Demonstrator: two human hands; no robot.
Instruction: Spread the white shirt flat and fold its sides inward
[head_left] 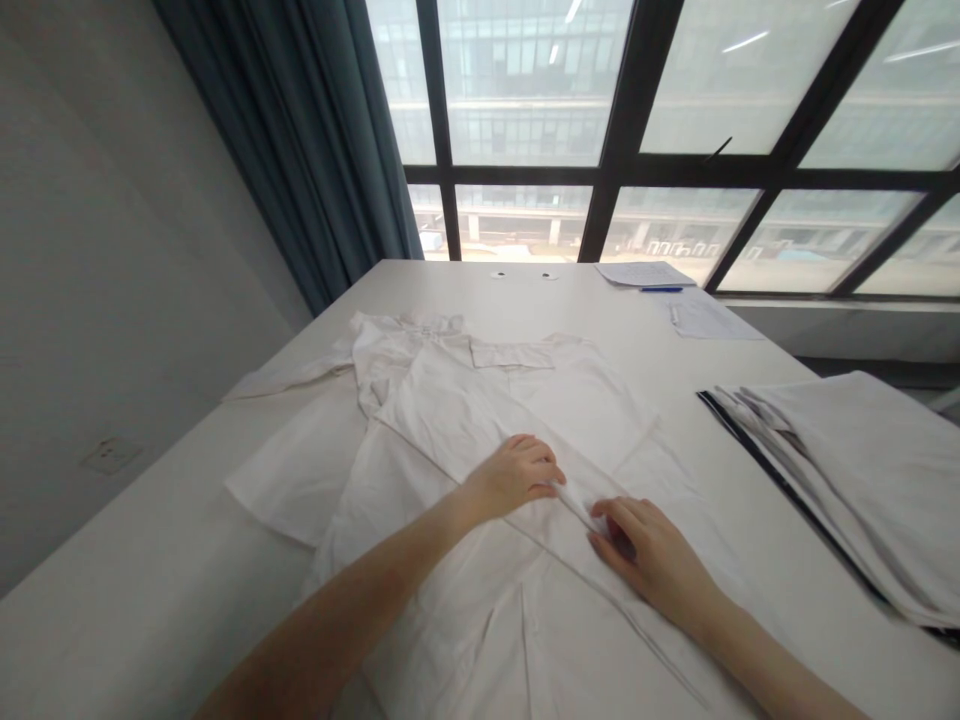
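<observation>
A white garment point(450, 400) lies spread over the table, its neck part at the far side and a folded strip running diagonally across its front. My left hand point(521, 472) is closed at this strip, thumb and fingers pinching the cloth near the middle of the garment. To the right and nearer to me, my right hand point(645, 545) is curled with its fingertips gripping the same edge. A short length of the strip shows between both hands. The cloth under my palms is hidden.
The white table point(435, 285) reaches to the window. A stack of folded white cloth point(870, 460) with a black edge lies at the right. Papers point(645, 273) and a blue pen point(661, 290) lie at the far right. A dark curtain point(315, 140) hangs at the left.
</observation>
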